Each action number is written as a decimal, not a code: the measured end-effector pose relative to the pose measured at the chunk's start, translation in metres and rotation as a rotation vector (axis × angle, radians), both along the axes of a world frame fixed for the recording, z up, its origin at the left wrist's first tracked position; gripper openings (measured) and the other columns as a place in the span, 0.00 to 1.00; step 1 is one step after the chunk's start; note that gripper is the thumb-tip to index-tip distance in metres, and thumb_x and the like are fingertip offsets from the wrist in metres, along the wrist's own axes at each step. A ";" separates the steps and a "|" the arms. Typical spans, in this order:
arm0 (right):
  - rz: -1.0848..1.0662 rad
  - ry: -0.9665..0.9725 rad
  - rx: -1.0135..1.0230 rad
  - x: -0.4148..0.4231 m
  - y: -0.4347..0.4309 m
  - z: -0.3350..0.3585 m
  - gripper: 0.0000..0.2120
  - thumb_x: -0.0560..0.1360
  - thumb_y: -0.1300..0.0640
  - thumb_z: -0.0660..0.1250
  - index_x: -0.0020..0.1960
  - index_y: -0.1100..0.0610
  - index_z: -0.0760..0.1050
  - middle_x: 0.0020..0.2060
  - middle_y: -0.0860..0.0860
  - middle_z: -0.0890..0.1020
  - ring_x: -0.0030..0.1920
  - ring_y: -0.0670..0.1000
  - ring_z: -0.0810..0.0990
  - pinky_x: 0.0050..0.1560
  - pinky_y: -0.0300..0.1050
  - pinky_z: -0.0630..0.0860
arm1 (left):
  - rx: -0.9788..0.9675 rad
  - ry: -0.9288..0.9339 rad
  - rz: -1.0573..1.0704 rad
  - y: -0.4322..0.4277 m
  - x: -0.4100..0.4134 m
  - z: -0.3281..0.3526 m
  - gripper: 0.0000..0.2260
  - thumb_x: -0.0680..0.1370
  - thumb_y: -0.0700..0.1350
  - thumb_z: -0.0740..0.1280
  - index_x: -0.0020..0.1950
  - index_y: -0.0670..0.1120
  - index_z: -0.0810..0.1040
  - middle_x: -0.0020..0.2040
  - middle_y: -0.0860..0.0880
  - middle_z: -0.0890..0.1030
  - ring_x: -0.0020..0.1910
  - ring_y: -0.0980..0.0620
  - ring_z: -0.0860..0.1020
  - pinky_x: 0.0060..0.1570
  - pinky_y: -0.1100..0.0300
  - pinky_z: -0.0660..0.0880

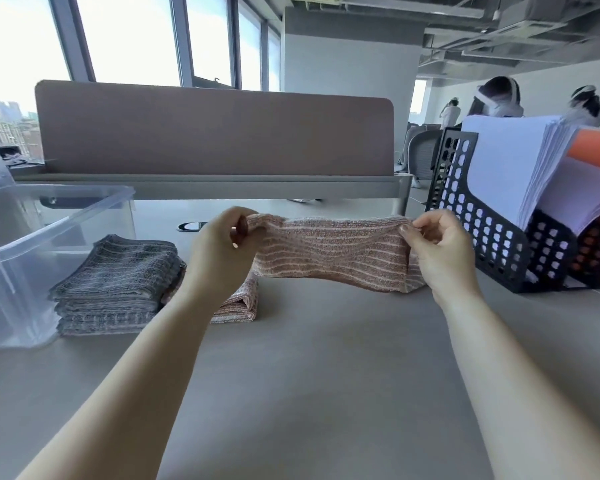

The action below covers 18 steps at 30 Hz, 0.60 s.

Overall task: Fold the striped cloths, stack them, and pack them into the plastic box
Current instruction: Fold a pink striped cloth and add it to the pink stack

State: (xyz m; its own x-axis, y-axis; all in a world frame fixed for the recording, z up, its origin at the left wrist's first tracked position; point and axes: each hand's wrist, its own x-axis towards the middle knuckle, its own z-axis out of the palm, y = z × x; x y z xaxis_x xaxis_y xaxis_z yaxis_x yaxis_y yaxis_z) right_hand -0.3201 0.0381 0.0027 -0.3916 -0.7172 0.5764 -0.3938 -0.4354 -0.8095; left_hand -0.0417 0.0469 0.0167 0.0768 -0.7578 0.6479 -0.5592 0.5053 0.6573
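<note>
A pink striped cloth [333, 252] is stretched in the air above the desk between both hands. My left hand [219, 252] pinches its left top corner and my right hand [437, 251] pinches its right top corner. Its lower edge sags toward the desk. Another pink cloth [241, 304], folded, lies on the desk under my left wrist. To its left sits a stack of folded grey striped cloths [118, 282]. The clear plastic box [25, 258] stands at the far left, its visible part holding nothing.
A black perforated file holder [492, 237] with white and orange paper stands at the right. A brown desk partition [215, 133] closes off the back. The grey desk [326, 375] stretches toward me. People sit in the far right background.
</note>
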 end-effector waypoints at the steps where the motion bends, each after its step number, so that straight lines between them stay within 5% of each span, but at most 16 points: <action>1: 0.008 0.000 -0.018 -0.005 0.006 0.003 0.11 0.74 0.60 0.70 0.40 0.47 0.71 0.36 0.48 0.74 0.35 0.46 0.71 0.40 0.42 0.71 | -0.058 0.009 -0.052 0.002 -0.001 0.000 0.08 0.75 0.37 0.68 0.46 0.51 0.78 0.42 0.51 0.82 0.42 0.52 0.78 0.44 0.59 0.76; 3: 0.085 -0.006 -0.008 -0.017 0.018 0.004 0.13 0.74 0.63 0.68 0.44 0.45 0.72 0.41 0.46 0.76 0.37 0.44 0.73 0.41 0.36 0.72 | -0.079 0.042 -0.230 0.006 -0.003 -0.001 0.15 0.76 0.32 0.65 0.46 0.54 0.78 0.44 0.57 0.82 0.43 0.58 0.79 0.45 0.65 0.74; 6: 0.235 -0.022 0.166 -0.039 0.033 -0.012 0.19 0.74 0.71 0.64 0.49 0.45 0.76 0.48 0.47 0.78 0.40 0.43 0.79 0.45 0.36 0.78 | 0.087 0.030 -0.418 0.011 -0.007 -0.015 0.18 0.76 0.29 0.63 0.46 0.53 0.78 0.52 0.55 0.81 0.50 0.58 0.80 0.56 0.58 0.73; 9: 0.302 -0.092 0.230 -0.050 0.044 -0.023 0.18 0.72 0.72 0.64 0.39 0.50 0.82 0.42 0.49 0.82 0.45 0.47 0.79 0.54 0.42 0.77 | 0.193 0.042 -0.469 0.014 -0.013 -0.026 0.17 0.75 0.27 0.62 0.46 0.49 0.79 0.55 0.52 0.80 0.51 0.63 0.79 0.62 0.56 0.71; 13: 0.296 -0.294 0.149 -0.054 0.056 -0.023 0.16 0.73 0.68 0.66 0.30 0.53 0.80 0.29 0.46 0.81 0.38 0.45 0.76 0.45 0.39 0.71 | 0.092 0.099 -0.611 0.025 -0.019 -0.022 0.08 0.72 0.29 0.66 0.46 0.39 0.80 0.55 0.47 0.81 0.55 0.57 0.80 0.57 0.63 0.74; 16: 0.053 0.030 0.316 -0.063 0.063 -0.036 0.11 0.72 0.57 0.71 0.31 0.56 0.78 0.26 0.46 0.77 0.31 0.44 0.73 0.37 0.41 0.67 | 0.322 -0.051 -0.596 0.038 -0.017 -0.025 0.07 0.67 0.42 0.70 0.44 0.44 0.81 0.38 0.51 0.81 0.36 0.56 0.78 0.40 0.62 0.72; 18: -0.066 0.270 0.512 -0.065 0.066 -0.041 0.08 0.71 0.49 0.72 0.40 0.53 0.78 0.33 0.48 0.79 0.36 0.47 0.76 0.38 0.42 0.69 | 0.460 -0.318 -0.425 0.039 -0.015 -0.030 0.16 0.62 0.58 0.66 0.43 0.51 0.81 0.35 0.51 0.77 0.38 0.48 0.76 0.41 0.57 0.71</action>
State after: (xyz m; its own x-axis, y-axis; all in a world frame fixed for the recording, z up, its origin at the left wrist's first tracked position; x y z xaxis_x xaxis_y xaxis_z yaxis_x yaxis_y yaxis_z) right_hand -0.3848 0.1045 -0.0386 -0.3320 -0.9100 0.2484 -0.6287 0.0172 -0.7775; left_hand -0.0566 0.0854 -0.0136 -0.4271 -0.8826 0.1963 -0.5753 0.4327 0.6941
